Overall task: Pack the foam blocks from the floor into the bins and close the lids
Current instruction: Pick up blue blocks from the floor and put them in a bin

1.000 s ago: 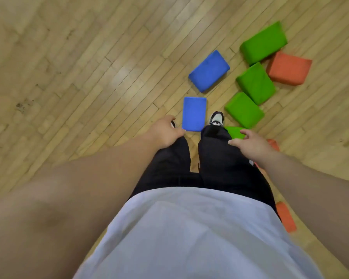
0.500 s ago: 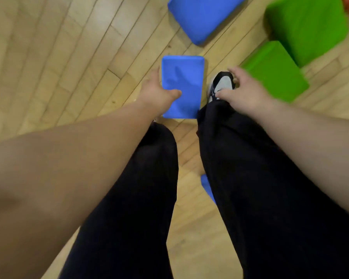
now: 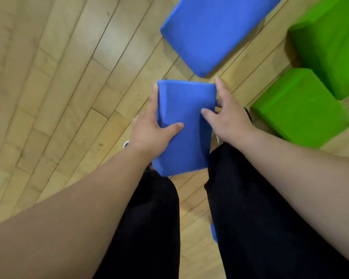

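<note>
My left grip [image 3: 149,129] and right grip [image 3: 228,117] are both clamped on the blue block [image 3: 184,141], thumbs over its top and fingers along its long sides, just ahead of my knees. It seems lifted off the floor [image 3: 58,87], though from above I can't be sure. Packing looks barely begun: a big blue block [image 3: 210,31] lies just beyond, a green block [image 3: 298,107] is near my right grip, and no bins are in sight. My left offers open room to turn; the right is crowded.

Top edge cut far blue block [image 3: 210,31]; right edge cut far green block [image 3: 330,49]; leg [image 3: 260,218] hid most of blue scrap [image 3: 213,234].
</note>
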{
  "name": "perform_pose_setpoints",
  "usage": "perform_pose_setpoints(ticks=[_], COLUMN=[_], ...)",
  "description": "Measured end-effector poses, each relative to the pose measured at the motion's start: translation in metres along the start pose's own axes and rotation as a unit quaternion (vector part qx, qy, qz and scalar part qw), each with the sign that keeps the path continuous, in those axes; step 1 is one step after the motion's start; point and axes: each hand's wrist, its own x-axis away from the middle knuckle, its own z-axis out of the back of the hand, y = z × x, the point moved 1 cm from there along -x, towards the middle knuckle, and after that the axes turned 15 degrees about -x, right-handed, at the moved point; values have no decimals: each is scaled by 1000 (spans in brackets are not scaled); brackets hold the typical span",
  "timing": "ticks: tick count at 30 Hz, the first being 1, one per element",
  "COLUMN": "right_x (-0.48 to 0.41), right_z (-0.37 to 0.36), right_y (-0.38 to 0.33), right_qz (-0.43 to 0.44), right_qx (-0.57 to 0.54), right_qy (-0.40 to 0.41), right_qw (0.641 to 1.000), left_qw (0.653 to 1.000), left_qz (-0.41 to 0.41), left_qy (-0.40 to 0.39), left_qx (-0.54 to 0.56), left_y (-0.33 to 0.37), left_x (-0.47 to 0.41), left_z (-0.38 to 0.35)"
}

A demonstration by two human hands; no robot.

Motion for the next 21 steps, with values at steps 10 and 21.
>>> perform_pose_setpoints(ticks=[10,21], right_x=[-113,-112], right_z=[89,131], right_y=[-88,-143], right_qz=[75,125], right_qx=[157,195], right_qy=[184,52], right_qw=[967,971], left_qw=[978,978], left_qz=[-67,-27], left_qy=[11,-17], left_qx=[-197,-207], left_y=[78,79], left_x=[-16,-25], left_z=[67,81])
